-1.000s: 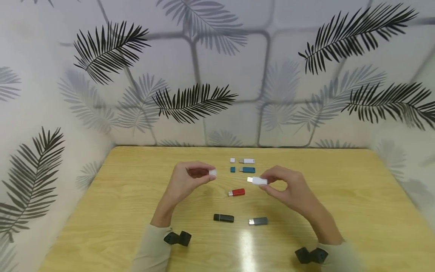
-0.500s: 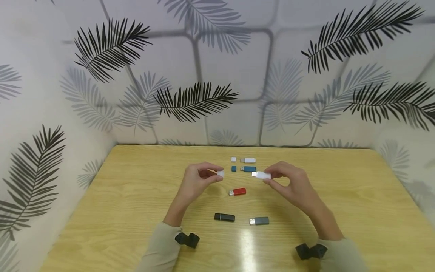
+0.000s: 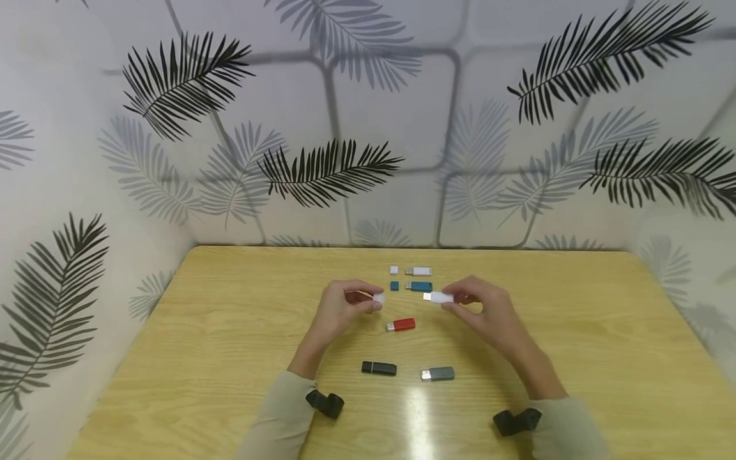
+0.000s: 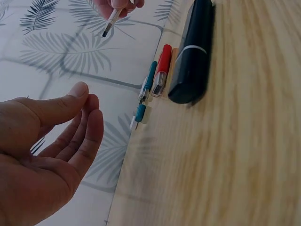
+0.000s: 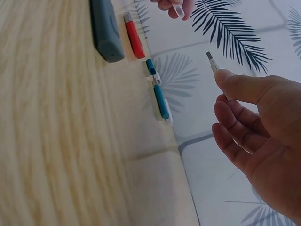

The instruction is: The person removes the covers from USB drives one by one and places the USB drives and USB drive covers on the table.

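Fingers of the left hand (image 3: 338,311) bend to meet the thumb and pinch a small white cap (image 3: 378,298), up in the air beyond the red stick (image 3: 405,324) and to its left; which way the cap's mouth faces I cannot tell. Those of the right hand (image 3: 489,311) pinch the rear of a white stick (image 3: 443,298), raised beyond the red stick and to its right, its bare plug (image 3: 427,296) turned toward the cap with a gap between. Both holds are at the tips, so the likeliest trouble is a slip: an uneven squeeze could shoot out so small a cap. Were cap and plug to meet at a slant, the plug would probably catch the rim and twist the stick in its pinch. A dropped cap might land beyond the red stick, by the blue cap (image 3: 394,285) and blue stick (image 3: 421,287), or by the far cap (image 3: 393,270) and far stick (image 3: 422,271), both white too, inviting a mix-up. Lowered wrists could nudge the black stick (image 3: 379,368), on the near left of the red stick, or the grey stick (image 3: 439,374), on its near right.
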### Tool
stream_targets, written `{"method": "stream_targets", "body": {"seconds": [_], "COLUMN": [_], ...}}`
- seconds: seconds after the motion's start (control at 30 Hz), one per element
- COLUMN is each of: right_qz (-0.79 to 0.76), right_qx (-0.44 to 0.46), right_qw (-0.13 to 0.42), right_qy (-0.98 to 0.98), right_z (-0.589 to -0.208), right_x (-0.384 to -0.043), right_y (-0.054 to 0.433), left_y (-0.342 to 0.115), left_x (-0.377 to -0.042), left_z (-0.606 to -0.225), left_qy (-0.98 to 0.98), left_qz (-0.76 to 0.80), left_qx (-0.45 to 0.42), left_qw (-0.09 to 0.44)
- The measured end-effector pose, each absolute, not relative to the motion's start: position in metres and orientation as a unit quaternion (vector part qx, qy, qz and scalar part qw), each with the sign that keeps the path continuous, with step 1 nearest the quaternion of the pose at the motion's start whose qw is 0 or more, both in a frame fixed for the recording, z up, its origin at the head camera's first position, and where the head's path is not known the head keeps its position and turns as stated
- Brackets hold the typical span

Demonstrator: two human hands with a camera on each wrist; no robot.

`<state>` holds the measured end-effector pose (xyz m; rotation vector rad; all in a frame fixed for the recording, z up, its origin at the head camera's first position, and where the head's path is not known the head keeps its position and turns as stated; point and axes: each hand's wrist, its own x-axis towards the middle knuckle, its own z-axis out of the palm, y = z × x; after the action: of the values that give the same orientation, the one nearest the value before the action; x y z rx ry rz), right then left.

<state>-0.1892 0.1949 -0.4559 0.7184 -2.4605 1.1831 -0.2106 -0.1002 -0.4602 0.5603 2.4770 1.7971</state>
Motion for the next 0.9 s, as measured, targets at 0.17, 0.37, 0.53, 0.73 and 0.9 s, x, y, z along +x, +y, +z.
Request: {"method": "stream_targets", "body": {"seconds": [0.17,0.37,0.53,0.73,0.9], "right_qz": [0.421,0.436,0.445,0.453,0.444], "right_qx": [0.223,0.178,0.165,0.141,0.13], "right_qw": [0.135,0.116,0.107,0.1,0.071], "right_qy": [-0.869,-0.875,-0.874,-0.875,-0.884], "right_z": [-0.464,-0.47,-0.473,-0.479,-0.483], "right_x": [-0.191,-0.193,-0.196,-0.204,-0.208], "right_y": [0.193,0.191,0.189,0.188,0.183], "left_y": [-0.096,-0.096,-0.093,-0.086,-0.081], "left_x": [-0.214,-0.216,-0.219,-0.226,-0.229], "left_z": [-0.464,-0.471,-0.476,-0.48,-0.482], "left_qy": [0.805,0.816,0.817,0.819,0.84], "left_qz": [0.571,0.562,0.561,0.561,0.531], "left_qx": [0.157,0.122,0.12,0.115,0.109], "left_qw": [0.032,0.058,0.051,0.032,0.023]}}
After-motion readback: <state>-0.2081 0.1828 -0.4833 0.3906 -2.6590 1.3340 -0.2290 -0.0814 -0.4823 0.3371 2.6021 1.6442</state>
